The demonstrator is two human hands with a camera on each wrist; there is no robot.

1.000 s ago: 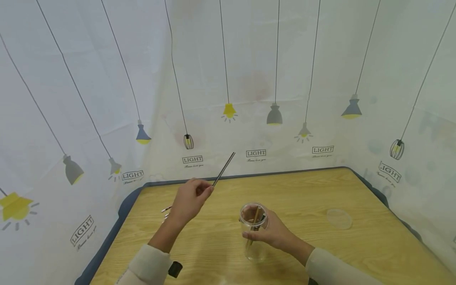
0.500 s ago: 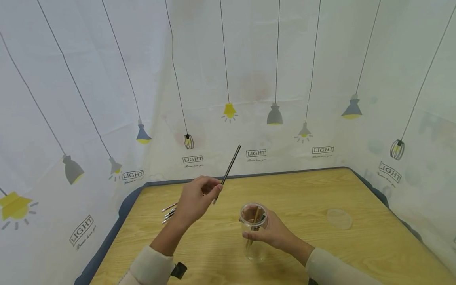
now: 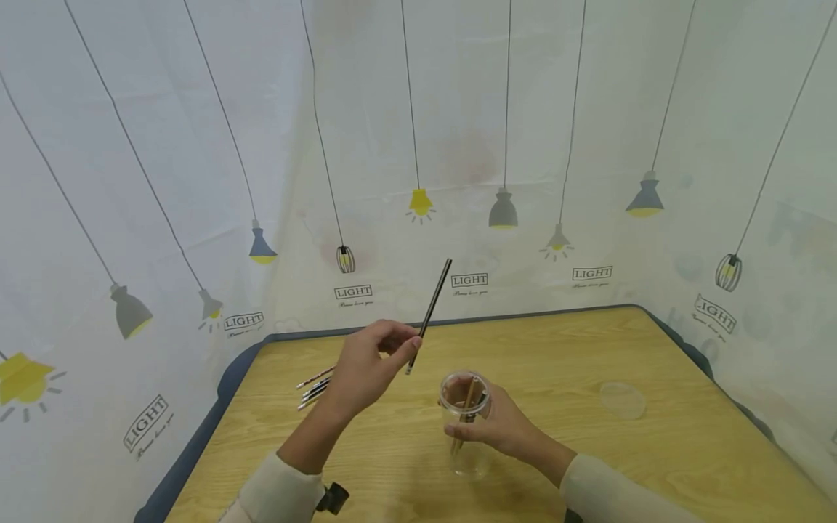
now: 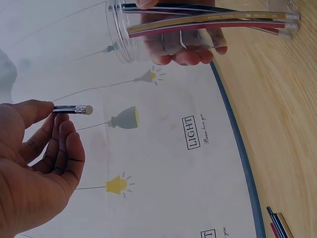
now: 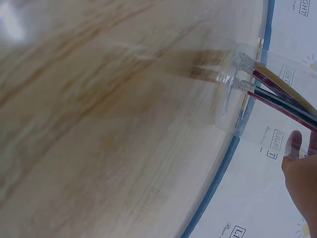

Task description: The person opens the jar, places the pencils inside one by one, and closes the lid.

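Observation:
My left hand (image 3: 370,367) pinches a dark pencil (image 3: 433,305) between thumb and fingers, above the table. The pencil tilts up and to the right, and its eraser end (image 4: 89,110) faces the left wrist camera. My right hand (image 3: 506,428) grips a clear plastic jar (image 3: 466,465), which stands upright with its mouth uncovered. Several pencils (image 4: 213,21) lean inside the jar, among them yellow, red and dark ones, eraser ends at the bottom. The held pencil is to the left of the jar's rim and higher than it.
Several more pencils (image 3: 317,386) lie on the wooden table (image 3: 556,356), partly behind my left hand. A round clear lid (image 3: 623,402) lies flat to the right of the jar. A white curtain (image 3: 458,109) printed with lamps surrounds the table's back and sides.
My left hand has moved right, towards the jar, and the pencil in it has turned more upright. Pencils on the table behind that hand came into view. The right hand and jar stayed still.

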